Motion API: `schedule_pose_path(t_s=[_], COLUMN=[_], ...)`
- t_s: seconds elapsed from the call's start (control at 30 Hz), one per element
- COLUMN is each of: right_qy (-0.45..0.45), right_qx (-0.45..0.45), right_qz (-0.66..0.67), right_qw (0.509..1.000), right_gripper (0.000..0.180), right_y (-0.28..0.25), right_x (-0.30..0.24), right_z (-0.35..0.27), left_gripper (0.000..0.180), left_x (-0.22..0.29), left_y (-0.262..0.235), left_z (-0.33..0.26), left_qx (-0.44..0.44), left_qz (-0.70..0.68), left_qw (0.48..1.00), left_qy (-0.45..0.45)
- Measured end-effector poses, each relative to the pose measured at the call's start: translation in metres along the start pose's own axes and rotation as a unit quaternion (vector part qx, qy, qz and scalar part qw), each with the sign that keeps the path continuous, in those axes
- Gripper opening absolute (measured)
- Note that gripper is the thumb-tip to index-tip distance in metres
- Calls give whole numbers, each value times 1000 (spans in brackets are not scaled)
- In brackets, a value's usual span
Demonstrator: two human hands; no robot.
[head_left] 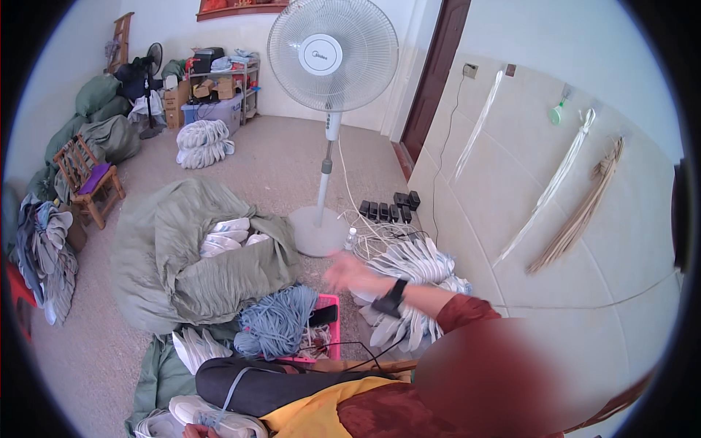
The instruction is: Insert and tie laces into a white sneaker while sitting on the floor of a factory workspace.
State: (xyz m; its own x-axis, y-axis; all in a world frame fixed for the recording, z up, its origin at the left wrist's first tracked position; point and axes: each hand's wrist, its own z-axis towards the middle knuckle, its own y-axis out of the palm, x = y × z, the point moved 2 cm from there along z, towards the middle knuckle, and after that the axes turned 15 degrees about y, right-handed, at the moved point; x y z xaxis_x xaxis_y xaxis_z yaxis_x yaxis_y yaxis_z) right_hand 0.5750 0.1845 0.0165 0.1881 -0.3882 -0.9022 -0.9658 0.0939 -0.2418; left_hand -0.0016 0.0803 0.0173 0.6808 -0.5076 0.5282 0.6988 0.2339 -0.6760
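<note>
At the bottom edge, the fingers of my left hand [198, 431] curl against a white sneaker [228, 421]; the rest of that hand is cut off. A light-blue shoelace [239, 382] runs up from the sneaker over my dark-clad knee. My right hand [350, 274], with a black band on its wrist, reaches out above the floor and is smeared by motion; its fingers do not show clearly. Below it are a pink basket [336, 332] and a heap of blue-grey laces [276, 321]. Another white shoe [157, 423] lies beside the sneaker.
A large green sack [157, 255] holds white shoes. White shoe pieces [412, 261] are stacked under my right forearm. A standing fan [321, 193] rises ahead, with cables and black adapters [387, 212] beside it. A wooden chair [87, 179] stands at the left.
</note>
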Motion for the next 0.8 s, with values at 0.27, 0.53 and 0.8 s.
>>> schedule_pose_path(t_s=[0.27,0.53,0.8], right_qy=[-77,-101,-52], right_qx=[471,345,-195], right_qz=[46,142,-204], right_qw=[878,922,958], right_gripper=[82,69,87], right_y=[-295,-197,99], right_x=[-102,-73,-60], right_z=[-102,-85,-103], left_gripper=[10,7,11], left_x=[-2,4,4], left_y=[3,0,-1], left_z=[1,4,-2], left_qx=[-9,-20,-23], left_qz=[-17,-23,-11], left_qw=[1000,999,999], left_qy=[23,-20,-21])
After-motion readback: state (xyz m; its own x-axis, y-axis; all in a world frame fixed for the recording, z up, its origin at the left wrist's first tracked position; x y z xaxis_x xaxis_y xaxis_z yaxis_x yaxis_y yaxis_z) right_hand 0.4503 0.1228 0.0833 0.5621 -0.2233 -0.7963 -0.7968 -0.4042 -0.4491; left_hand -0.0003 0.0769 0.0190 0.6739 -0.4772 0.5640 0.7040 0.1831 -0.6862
